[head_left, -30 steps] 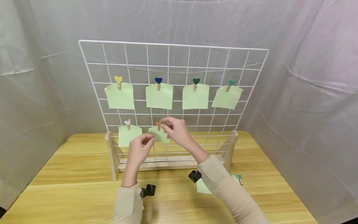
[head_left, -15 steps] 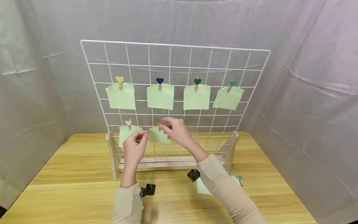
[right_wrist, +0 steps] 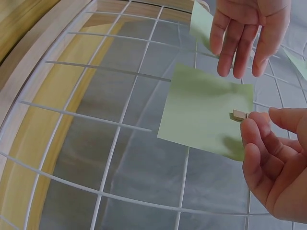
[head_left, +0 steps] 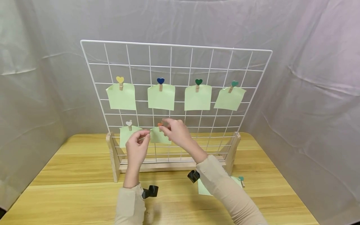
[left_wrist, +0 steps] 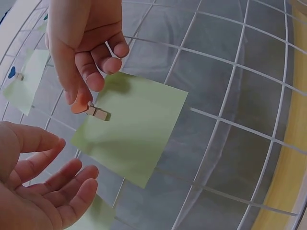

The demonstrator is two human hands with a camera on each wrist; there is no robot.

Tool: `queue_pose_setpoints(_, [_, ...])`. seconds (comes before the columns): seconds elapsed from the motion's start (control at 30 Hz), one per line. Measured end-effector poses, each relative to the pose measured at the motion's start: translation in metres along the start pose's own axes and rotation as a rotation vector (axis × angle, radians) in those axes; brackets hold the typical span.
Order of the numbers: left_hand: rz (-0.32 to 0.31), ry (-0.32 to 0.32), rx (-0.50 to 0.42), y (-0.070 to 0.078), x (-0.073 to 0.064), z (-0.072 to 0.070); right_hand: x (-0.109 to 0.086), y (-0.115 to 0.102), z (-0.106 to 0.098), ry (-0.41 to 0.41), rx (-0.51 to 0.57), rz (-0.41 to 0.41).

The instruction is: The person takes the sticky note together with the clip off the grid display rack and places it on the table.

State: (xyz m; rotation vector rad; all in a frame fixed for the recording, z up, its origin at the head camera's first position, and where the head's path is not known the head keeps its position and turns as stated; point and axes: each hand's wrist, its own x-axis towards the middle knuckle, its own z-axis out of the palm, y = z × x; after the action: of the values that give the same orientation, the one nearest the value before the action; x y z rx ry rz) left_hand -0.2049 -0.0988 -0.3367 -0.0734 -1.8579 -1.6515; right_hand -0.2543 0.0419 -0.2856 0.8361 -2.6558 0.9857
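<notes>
A small wooden clothespin with an orange heart [left_wrist: 80, 103] sits at the top edge of a light green paper square [left_wrist: 139, 124] on the white wire grid [head_left: 175, 67]. My right hand [head_left: 178, 132] pinches the clothespin at its heart end, thumb and forefinger on it. In the right wrist view those fingers cover the heart, and only the wooden tip [right_wrist: 239, 115] shows. My left hand [head_left: 137, 147] is just left of this paper, fingers loosely bent and holding nothing. Behind it hangs another green paper [head_left: 126, 137] under a clothespin with a white heart [head_left: 129, 123].
Above, a row of green papers [head_left: 161, 97] hangs from clothespins with yellow, blue and green hearts. Wooden feet [head_left: 113, 159] hold the grid upright on the wooden table [head_left: 78, 200]. Near my right sleeve lie more green paper [head_left: 204, 188] and a clothespin with a teal heart [head_left: 241, 178].
My left hand has drawn back to the left, away from the lower paper. My right hand stays at the orange-heart clothespin, almost unmoved.
</notes>
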Motion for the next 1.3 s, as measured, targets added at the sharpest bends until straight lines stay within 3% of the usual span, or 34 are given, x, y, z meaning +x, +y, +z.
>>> queue_pose_setpoints(0.73, [-0.020, -0.023, 0.044, -0.0011, -0.0012, 0.0026, 0.0006, 0.0006, 0.0027, 0.026, -0.041, -0.027])
queue_pose_setpoints(1.3, [-0.037, -0.065, 0.090, -0.0034, -0.0044, 0.0048, 0.0028, 0.0017, 0.0058, 0.034, 0.001, -0.007])
